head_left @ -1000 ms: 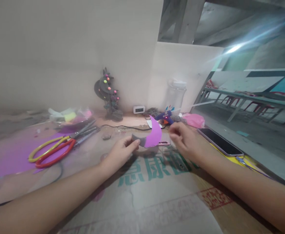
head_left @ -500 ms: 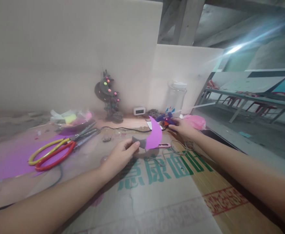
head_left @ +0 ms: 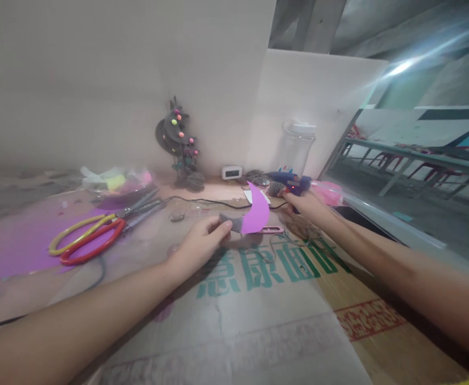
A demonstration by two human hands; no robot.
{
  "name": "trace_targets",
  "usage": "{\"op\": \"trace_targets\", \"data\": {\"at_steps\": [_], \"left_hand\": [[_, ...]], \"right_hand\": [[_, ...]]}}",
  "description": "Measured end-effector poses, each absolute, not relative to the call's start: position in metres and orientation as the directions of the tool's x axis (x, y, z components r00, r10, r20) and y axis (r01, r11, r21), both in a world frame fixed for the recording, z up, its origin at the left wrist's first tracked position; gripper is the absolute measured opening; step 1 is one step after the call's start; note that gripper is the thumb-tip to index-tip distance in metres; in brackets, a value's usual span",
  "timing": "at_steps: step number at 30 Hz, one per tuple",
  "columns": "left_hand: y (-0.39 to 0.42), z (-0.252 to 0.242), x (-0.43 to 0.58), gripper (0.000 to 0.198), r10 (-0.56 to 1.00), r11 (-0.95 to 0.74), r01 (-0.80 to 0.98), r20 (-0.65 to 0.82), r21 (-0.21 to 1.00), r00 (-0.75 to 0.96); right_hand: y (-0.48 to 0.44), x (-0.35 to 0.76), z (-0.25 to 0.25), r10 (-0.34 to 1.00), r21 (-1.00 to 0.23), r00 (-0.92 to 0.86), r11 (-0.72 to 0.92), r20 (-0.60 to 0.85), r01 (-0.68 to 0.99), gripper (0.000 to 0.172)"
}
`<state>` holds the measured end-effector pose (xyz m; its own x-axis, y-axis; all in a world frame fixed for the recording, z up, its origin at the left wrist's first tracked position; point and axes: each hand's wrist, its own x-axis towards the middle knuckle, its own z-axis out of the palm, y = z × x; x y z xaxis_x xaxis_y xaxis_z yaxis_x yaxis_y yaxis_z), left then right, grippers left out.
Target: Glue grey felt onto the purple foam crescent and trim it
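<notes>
Between the thumb and fingers of my left hand [head_left: 204, 238] is the grey end of a purple paper crescent [head_left: 257, 211]. The grey part [head_left: 234, 222] looks wrapped in yarn, and the bare purple tip curves upward. My right hand [head_left: 302, 206] is closed round the handle of a blue glue gun [head_left: 294, 183], whose small red light shows and whose nozzle points left. Grey yarn [head_left: 275, 188] lies beside the nozzle. A pink craft knife [head_left: 272, 230] lies flat behind the crescent, with loose yarn [head_left: 302, 232] to its right.
Red-and-yellow-handled scissors [head_left: 92, 238] lie on purple sheet [head_left: 14, 248] at left. A decorated crescent ornament [head_left: 180, 141], a small digital clock [head_left: 232, 172] and a clear bottle [head_left: 296, 144] stand by the back wall. A black cord [head_left: 206, 201] crosses behind my left hand.
My right hand has taken the glue gun by its handle and shifted it slightly right, uncovering grey yarn. My left hand still holds the crescent almost in place. The view has tilted slightly.
</notes>
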<state>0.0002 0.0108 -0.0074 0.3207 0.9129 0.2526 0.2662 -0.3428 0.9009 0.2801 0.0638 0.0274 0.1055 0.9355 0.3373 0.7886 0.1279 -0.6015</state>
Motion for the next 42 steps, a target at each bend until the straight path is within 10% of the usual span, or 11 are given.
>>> {"op": "trace_targets", "data": {"at_steps": [16, 30, 42], "left_hand": [[0.009, -0.005, 0.000, 0.032, 0.928, -0.330, 0.327, 0.242, 0.885, 0.283], [0.008, -0.005, 0.000, 0.033, 0.922, -0.350, 0.329, 0.261, 0.877, 0.285], [0.007, -0.002, 0.001, 0.033, 0.924, -0.344, 0.343, 0.249, 0.874, 0.291]], "right_hand": [[-0.033, 0.258, 0.007, 0.792, -0.512, -0.344, 0.595, 0.504, 0.620, 0.025], [-0.028, 0.257, -0.005, 0.813, -0.523, -0.370, 0.575, 0.449, 0.629, 0.010], [-0.029, 0.251, -0.001, 0.857, -0.581, -0.295, 0.505, 0.421, 0.638, 0.029]]}}
